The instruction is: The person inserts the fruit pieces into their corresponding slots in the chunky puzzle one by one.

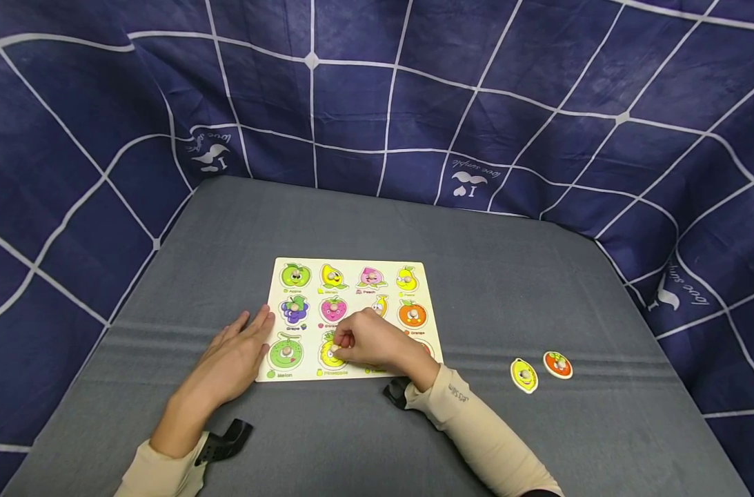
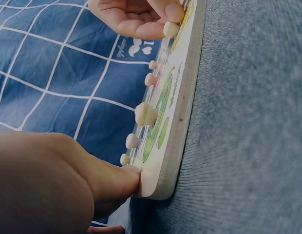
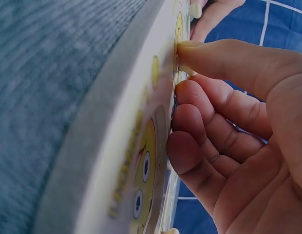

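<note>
A wooden fruit puzzle board [image 1: 311, 322] lies on the grey cloth, with knobbed fruit pieces in it. My right hand [image 1: 377, 340] is over its lower middle, where thumb and forefinger pinch the small knob of the pineapple puzzle piece [image 1: 328, 358]. In the right wrist view the thumb [image 3: 190, 51] presses close to the board's face, the other fingers curled. At the board's left edge rests my left hand [image 1: 236, 355], fingers extended, its thumb [image 2: 124, 180] on the corner near the melon piece [image 1: 286, 353]. The right hand partly hides the banana piece [image 1: 380, 305] and the lower right spaces.
Two loose pieces lie right of the board: a yellow lemon piece [image 1: 523, 375] and an orange-red piece with a green top [image 1: 558, 364]. Behind the grey cloth surface [image 1: 476, 276] hangs a dark blue curtain [image 1: 352, 90] with white lines, which also runs along both sides.
</note>
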Demonstrator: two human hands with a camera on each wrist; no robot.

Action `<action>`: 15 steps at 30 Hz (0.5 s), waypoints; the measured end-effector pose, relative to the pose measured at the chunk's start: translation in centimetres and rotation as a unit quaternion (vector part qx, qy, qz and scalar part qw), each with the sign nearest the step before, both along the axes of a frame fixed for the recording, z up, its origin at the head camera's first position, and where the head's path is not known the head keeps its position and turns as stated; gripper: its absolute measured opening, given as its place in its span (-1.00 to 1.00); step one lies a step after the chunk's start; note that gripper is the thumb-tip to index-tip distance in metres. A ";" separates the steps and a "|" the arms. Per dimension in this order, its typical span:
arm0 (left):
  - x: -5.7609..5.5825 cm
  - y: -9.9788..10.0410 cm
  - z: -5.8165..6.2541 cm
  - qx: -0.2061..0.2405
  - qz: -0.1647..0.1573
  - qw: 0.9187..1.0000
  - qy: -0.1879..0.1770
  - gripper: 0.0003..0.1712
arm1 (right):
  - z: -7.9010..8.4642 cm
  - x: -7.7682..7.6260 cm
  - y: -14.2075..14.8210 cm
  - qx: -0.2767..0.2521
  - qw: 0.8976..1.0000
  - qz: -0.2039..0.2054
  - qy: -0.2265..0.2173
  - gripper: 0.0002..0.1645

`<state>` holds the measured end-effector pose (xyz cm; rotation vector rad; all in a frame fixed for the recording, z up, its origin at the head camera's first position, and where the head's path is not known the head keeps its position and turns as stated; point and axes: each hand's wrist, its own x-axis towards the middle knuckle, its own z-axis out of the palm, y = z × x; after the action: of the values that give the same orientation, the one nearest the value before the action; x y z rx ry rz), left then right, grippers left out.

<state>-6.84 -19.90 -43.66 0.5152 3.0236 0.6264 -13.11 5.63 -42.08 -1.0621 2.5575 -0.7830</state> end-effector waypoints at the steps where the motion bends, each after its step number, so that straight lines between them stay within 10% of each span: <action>1: 0.0 0.0 0.0 -0.001 0.000 1.000 -0.001 -0.42 | 0.0 0.0 0.0 0.000 1.000 -0.001 -0.003 -0.85; 15: -0.1 0.0 0.2 -0.003 -0.001 1.000 -0.012 -0.41 | 0.0 -0.4 0.9 0.003 1.000 0.007 0.006 -0.86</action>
<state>-6.97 -19.88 -43.45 0.5082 3.0018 0.6186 -13.49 6.51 -42.04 -1.0833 2.5580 -0.7664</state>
